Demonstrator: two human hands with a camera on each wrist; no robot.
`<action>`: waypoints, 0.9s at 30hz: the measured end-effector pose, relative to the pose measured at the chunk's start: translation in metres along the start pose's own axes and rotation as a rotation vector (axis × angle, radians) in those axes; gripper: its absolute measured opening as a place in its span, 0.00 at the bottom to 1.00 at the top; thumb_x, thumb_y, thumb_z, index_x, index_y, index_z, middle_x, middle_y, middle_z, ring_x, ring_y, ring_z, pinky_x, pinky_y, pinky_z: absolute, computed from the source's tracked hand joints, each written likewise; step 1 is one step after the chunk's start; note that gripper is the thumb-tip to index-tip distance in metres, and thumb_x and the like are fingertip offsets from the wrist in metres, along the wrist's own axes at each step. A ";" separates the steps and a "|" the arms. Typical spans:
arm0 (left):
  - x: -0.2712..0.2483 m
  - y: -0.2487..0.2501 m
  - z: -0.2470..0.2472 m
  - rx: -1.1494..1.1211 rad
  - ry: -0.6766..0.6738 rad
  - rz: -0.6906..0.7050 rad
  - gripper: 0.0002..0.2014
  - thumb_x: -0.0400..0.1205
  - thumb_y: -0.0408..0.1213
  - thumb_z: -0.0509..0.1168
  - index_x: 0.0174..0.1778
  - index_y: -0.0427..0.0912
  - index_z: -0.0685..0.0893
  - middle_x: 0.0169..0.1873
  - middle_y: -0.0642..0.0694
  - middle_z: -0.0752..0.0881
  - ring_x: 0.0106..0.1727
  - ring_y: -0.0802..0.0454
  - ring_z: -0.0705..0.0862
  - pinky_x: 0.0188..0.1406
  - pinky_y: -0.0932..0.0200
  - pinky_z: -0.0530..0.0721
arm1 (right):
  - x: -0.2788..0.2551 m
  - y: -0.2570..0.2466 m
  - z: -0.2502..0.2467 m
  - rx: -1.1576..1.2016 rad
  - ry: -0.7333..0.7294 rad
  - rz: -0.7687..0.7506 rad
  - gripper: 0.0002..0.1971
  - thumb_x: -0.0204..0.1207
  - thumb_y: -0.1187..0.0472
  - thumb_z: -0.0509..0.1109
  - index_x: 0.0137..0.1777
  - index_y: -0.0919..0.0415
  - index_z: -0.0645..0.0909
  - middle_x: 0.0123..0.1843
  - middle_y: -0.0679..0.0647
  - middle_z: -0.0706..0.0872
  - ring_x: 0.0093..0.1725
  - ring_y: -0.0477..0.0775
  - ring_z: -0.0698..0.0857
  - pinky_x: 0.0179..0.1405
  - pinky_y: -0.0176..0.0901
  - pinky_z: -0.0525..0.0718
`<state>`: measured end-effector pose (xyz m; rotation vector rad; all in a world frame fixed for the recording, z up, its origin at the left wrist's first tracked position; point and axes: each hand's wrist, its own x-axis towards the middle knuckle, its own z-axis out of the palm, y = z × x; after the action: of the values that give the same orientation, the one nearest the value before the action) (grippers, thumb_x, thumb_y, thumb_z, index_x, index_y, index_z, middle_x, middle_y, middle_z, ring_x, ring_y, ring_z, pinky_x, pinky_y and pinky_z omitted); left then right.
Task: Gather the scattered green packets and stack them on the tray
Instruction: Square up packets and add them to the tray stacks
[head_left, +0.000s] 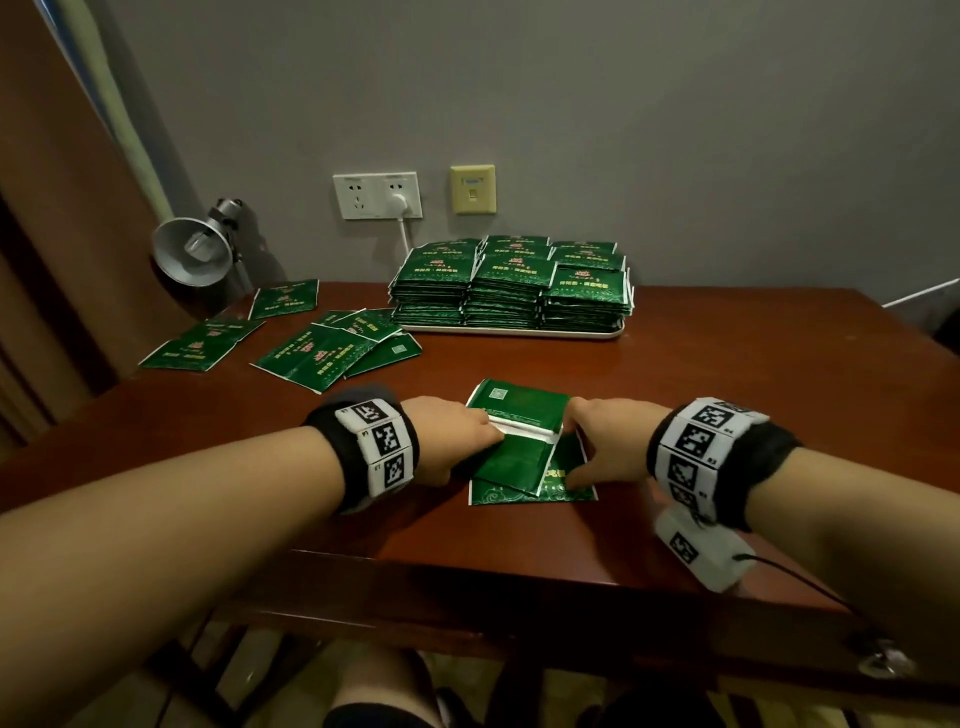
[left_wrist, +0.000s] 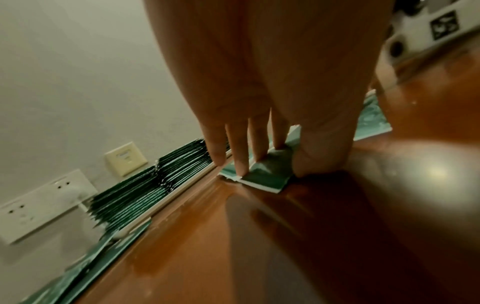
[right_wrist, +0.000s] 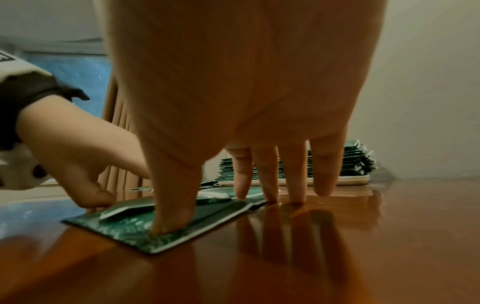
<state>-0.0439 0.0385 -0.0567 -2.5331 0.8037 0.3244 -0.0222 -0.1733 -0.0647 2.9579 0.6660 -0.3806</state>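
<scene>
Item: small overlapping pile of green packets (head_left: 522, 441) lying flat on the wooden table (head_left: 727, 415), nearer the person than the tray (head_left: 511, 329). Left hand (head_left: 449, 436) and right hand (head_left: 605, 441) flank the pile, fingers straight and spread, tips pressing packets and tabletop, nothing gripped. Tray holds stacked packets (head_left: 511, 286); loose packets (head_left: 311, 338) lie scattered left of it.

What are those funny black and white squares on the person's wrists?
Both bare arms wear black fabric wristbands covered with white blocks printed with black square code patterns. A white camera box with a thin black cable hangs under the right wrist. No sleeves or gloves.
</scene>
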 end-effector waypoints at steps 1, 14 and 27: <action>0.001 0.001 0.001 0.049 0.018 0.007 0.26 0.76 0.34 0.68 0.71 0.44 0.71 0.60 0.44 0.79 0.58 0.42 0.82 0.49 0.44 0.85 | 0.000 0.000 0.000 0.000 -0.007 0.001 0.36 0.66 0.36 0.77 0.67 0.55 0.70 0.56 0.52 0.83 0.52 0.56 0.83 0.51 0.52 0.85; -0.020 -0.031 0.002 -0.582 0.195 -0.490 0.09 0.74 0.35 0.61 0.48 0.49 0.81 0.42 0.49 0.84 0.45 0.50 0.83 0.42 0.52 0.87 | 0.006 -0.017 -0.003 0.023 -0.091 -0.054 0.51 0.65 0.31 0.75 0.81 0.56 0.60 0.76 0.52 0.74 0.70 0.56 0.78 0.67 0.51 0.80; -0.016 -0.006 0.030 -0.504 0.058 -0.300 0.41 0.74 0.60 0.71 0.80 0.50 0.62 0.69 0.48 0.72 0.70 0.48 0.71 0.69 0.47 0.76 | 0.025 -0.023 -0.016 -0.106 -0.179 -0.031 0.66 0.59 0.29 0.77 0.87 0.55 0.40 0.86 0.54 0.56 0.83 0.59 0.60 0.78 0.55 0.64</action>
<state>-0.0556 0.0655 -0.0746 -3.0923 0.3789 0.3929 -0.0065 -0.1403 -0.0565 2.7752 0.6879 -0.5848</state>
